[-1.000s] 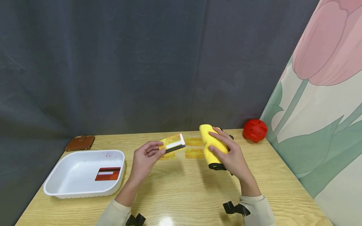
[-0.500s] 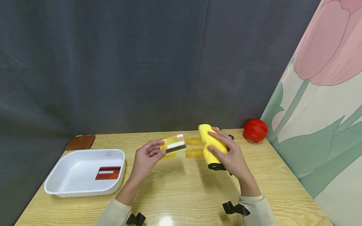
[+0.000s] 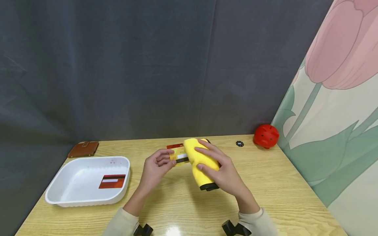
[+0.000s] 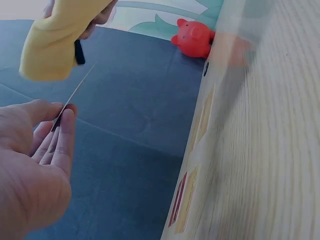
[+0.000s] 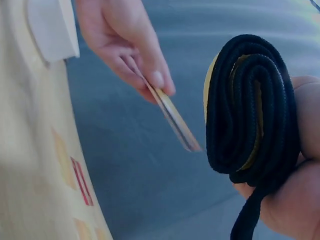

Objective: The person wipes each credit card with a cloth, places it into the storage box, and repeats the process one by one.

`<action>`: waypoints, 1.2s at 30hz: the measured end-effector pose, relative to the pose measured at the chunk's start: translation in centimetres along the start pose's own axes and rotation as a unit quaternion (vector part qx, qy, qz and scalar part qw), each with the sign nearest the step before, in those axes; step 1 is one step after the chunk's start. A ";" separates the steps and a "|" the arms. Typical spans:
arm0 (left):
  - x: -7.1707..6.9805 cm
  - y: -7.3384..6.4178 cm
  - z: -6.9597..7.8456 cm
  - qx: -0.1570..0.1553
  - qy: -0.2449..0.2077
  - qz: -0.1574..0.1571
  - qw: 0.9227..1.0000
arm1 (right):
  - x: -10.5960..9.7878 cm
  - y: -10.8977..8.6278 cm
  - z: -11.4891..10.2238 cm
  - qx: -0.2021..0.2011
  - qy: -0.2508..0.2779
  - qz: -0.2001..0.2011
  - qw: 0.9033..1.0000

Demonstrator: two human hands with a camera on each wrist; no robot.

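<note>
My left hand (image 3: 156,167) pinches a yellow card (image 3: 178,154) with a dark stripe by its left end, between thumb and fingers. The card is raised above the table, edge-on in the left wrist view. A folded yellow towel (image 3: 197,159) with black edging is gripped in my right hand (image 3: 221,167), fingers curled round it. In the head view the towel covers the card's right end. The right wrist view shows the towel's rolled black end (image 5: 250,110) and a small gap between it and the card's tip (image 5: 192,145).
On the table behind the hands lies a red card (image 3: 175,146); yellow cards (image 4: 205,115) lie beside it, partly hidden. A white tray (image 3: 73,200) at left holds a red card (image 3: 112,181). A brown wallet (image 3: 83,149), a black chip (image 3: 240,143) and a red piggy bank (image 3: 266,136) stand farther back.
My right hand has moved left with the towel, close to the card, uncovering the black chip. The left hand has shifted slightly right with the card.
</note>
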State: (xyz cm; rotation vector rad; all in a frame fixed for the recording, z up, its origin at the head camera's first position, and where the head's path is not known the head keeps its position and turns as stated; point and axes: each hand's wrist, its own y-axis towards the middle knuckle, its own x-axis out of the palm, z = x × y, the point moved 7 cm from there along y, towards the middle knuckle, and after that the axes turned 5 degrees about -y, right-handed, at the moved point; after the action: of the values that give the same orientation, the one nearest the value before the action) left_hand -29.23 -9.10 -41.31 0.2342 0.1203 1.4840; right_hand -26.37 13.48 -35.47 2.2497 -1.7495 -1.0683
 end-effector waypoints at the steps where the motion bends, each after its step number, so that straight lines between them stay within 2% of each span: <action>1: 0.1 0.0 0.0 0.001 -0.002 -0.003 1.000 | 0.5 0.0 -0.2 -0.002 -0.004 -0.008 1.000; 5: 0.4 -0.1 0.1 0.007 -0.012 -0.010 1.000 | 1.9 0.0 -0.4 -0.009 -0.028 -0.023 0.999; 12: 0.9 -0.3 0.5 0.030 -0.033 0.007 0.999 | 2.8 0.1 0.1 -0.023 -0.052 -0.019 0.998; 22: 1.4 -0.7 0.7 0.039 -0.075 0.018 0.996 | 2.3 0.4 1.2 -0.004 -0.072 -0.002 0.997; 27: 1.3 -0.8 0.8 0.035 -0.085 0.017 0.996 | 0.4 0.6 2.8 0.024 -0.061 0.020 0.998; 36: 0.0 -0.4 1.4 -0.011 -0.084 0.033 0.996 | -6.4 -0.1 5.5 0.086 -0.090 0.101 0.987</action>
State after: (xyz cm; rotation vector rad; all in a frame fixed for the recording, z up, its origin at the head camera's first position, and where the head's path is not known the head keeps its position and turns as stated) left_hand -28.50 -9.23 -40.05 0.3458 -0.0394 1.5249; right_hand -30.06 21.00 -36.69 2.0634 -2.1657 -1.1502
